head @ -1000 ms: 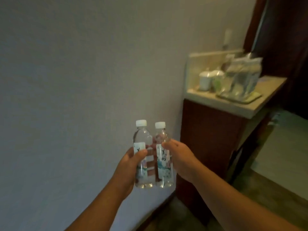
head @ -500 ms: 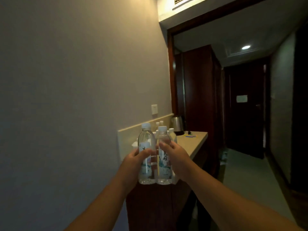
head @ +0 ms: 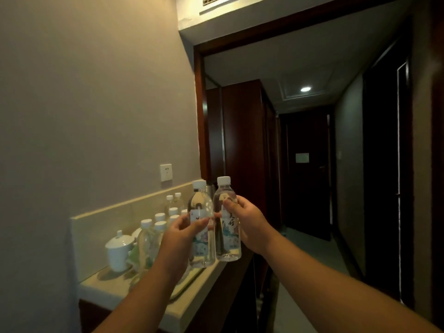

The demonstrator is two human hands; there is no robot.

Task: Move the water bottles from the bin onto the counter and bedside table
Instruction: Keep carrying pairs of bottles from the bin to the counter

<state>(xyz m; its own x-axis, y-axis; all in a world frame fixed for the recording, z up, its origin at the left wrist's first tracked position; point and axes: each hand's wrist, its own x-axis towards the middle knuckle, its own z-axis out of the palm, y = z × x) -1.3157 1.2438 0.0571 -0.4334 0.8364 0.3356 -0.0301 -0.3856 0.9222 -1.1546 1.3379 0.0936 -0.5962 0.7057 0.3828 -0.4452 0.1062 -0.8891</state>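
each hand (head: 176,239) grips a bottle (head: 227,222); label characters too blurred to read

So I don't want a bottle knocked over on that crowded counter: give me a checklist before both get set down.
1. Left hand grips its bottle: ok.
2. Right hand grips its bottle: ok.
3. Both bottles upright, caps on: ok.
4. Bare spot on the counter below the bottles: cannot tell, arms hide it.
5. Standing bottles and lidded cup clear of the path: cannot tell.
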